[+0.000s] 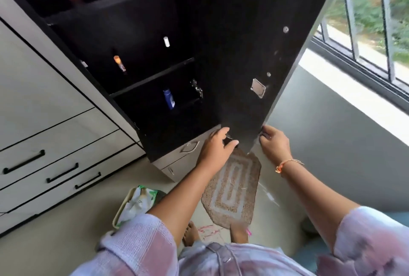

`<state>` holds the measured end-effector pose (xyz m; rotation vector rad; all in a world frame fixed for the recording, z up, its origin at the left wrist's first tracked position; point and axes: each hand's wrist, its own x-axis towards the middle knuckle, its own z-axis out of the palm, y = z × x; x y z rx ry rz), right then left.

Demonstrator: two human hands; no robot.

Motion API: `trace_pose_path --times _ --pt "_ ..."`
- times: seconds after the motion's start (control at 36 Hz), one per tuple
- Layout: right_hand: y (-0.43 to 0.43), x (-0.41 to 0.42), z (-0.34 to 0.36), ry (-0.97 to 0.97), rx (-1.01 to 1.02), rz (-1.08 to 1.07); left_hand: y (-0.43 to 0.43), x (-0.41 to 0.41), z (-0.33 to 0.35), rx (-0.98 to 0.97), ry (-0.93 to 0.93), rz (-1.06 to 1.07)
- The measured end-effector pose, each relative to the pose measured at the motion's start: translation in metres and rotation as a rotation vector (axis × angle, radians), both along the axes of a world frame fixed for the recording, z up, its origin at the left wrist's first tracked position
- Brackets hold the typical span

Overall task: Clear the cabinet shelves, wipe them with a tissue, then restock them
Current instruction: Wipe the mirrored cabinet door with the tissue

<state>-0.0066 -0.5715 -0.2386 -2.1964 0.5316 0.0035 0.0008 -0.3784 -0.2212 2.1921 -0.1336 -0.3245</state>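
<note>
Left hand [218, 146] and right hand [274, 143] grasp the open cabinet door's [243, 54] lower edge; blue bottle [169, 98] stands shelved.

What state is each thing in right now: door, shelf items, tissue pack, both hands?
cabinet door: swung open
left hand: on the door's bottom edge, thumb out
right hand: fingers curled on the door's outer edge
blue bottle: upright on lower shelf
orange-capped bottle: upright on middle shelf
white tube: upright, same shelf
tissue pack: on the floor, untouched
</note>
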Motion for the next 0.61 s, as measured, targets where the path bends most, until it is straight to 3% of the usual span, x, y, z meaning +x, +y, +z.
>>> trace_pose_path --times 0.19,0.44,0.61 --pt "0.022 -0.021 0.002 -0.063 -0.016 0.344 -0.019 -0.019 -0.007 0.053 0.021 0.073" --pt "0.087 -0.001 0.006 -0.073 -0.067 0.815 0.029 -0.032 -0.018 0.11 -0.081 0.568" --pt "0.119 0.026 0.0 -0.001 -0.093 0.837 0.079 -0.016 -0.017 0.039 -0.079 0.854"
